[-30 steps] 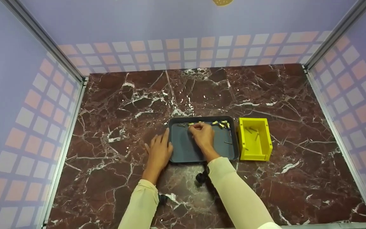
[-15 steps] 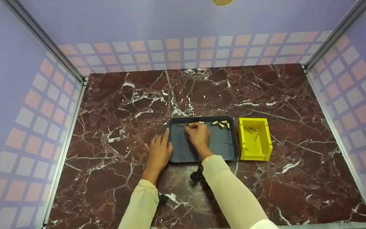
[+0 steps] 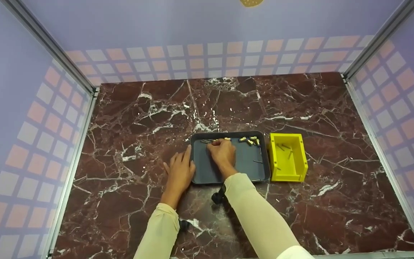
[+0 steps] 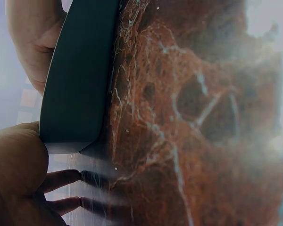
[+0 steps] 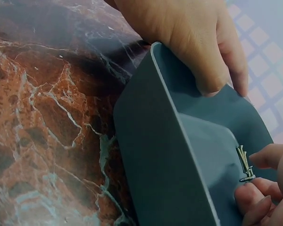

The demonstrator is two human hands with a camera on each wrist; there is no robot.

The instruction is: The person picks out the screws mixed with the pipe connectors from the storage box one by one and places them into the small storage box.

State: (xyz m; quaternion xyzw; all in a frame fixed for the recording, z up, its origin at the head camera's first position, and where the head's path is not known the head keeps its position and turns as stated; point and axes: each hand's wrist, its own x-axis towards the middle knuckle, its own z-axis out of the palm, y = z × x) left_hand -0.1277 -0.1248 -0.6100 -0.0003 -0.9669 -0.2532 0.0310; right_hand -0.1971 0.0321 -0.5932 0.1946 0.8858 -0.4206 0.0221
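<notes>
A dark grey tray (image 3: pixel 243 156) sits mid-table. My left hand (image 3: pixel 179 169) rests at its left side, fingers straight. The left wrist view shows those fingers reaching the table outside the wall; in the right wrist view its thumb (image 5: pixel 210 80) hangs over the inside. My right hand (image 3: pixel 223 154) reaches into the tray at its back left, fingers curled. In the right wrist view, thumb and fingers are at a dark screw (image 5: pixel 247 179), beside a small bundle of screws (image 5: pixel 243 157). Small yellow-and-dark pieces (image 3: pixel 251 140) lie along the tray's back.
A yellow bin (image 3: pixel 288 158) with several screws (image 3: pixel 290 154) inside stands against the tray's right side. One loose screw (image 3: pixel 257 161) lies in the tray's right part. The marbled table (image 3: pixel 138 144) is bounded by pale purple walls (image 3: pixel 207 32).
My right hand has moved left inside the tray, toward the bundle of screws, and the thin screw earlier seen under its fingertips is hidden in the head view now. My left hand has stayed put.
</notes>
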